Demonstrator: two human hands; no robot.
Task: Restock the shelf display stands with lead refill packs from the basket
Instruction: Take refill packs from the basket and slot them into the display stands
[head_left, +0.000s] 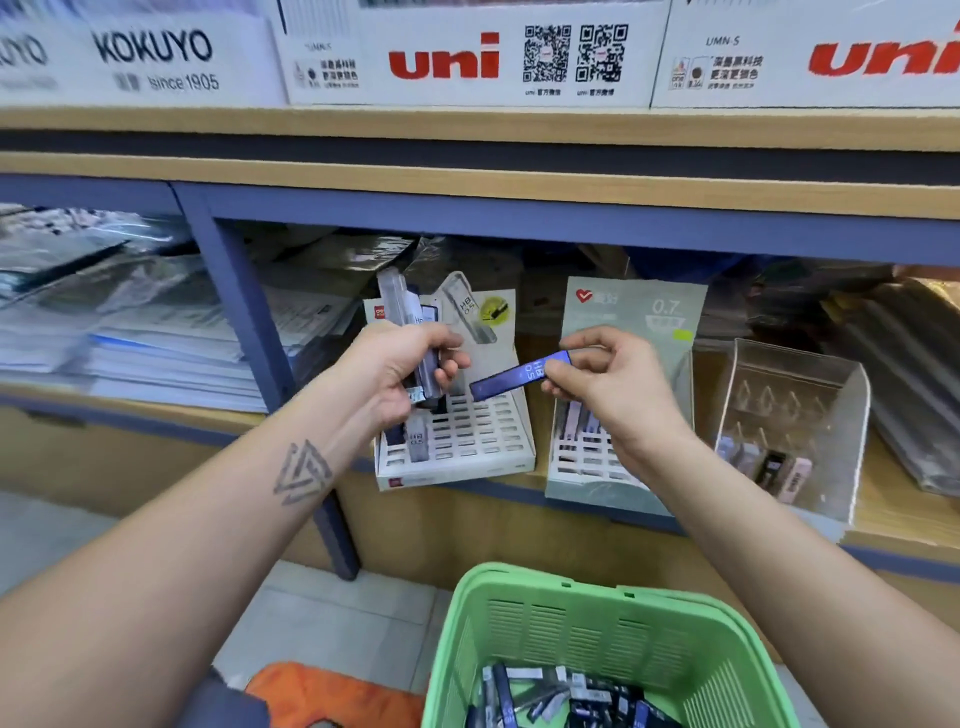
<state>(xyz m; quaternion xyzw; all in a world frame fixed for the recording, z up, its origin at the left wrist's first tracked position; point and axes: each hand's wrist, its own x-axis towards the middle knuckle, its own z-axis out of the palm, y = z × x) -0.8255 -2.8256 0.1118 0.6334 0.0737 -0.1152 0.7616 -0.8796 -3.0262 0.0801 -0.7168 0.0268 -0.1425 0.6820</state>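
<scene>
Standing before the shelf, the person works with both hands over the white display stand (457, 441), which sits at the shelf edge. From the head view, the left hand (402, 371) grips a small bundle of lead refill packs (415, 332) upright, fingers curled round them, just above the back rows of this stand. The right hand (602, 382) pinches 1 blue pack (519, 376) marked HB 0.5 between thumb and fingertips; the pack lies tilted, its lower end pointing toward the left hand and hanging over the slots.

In the white display stand I see only about 1 or 2 packs standing at the left side, and most slots look open. The green-backed stand (623, 312) marked 0.7, just beside it on the right, holds a few packs at the back, partly hidden by the right hand. A clear acrylic bin (800, 405) further right has some packs at its bottom.

The green basket (571, 623) below still has many packs in it, so I judge the restocking is at an early stage: a few placed, many slots and many packs left.
</scene>
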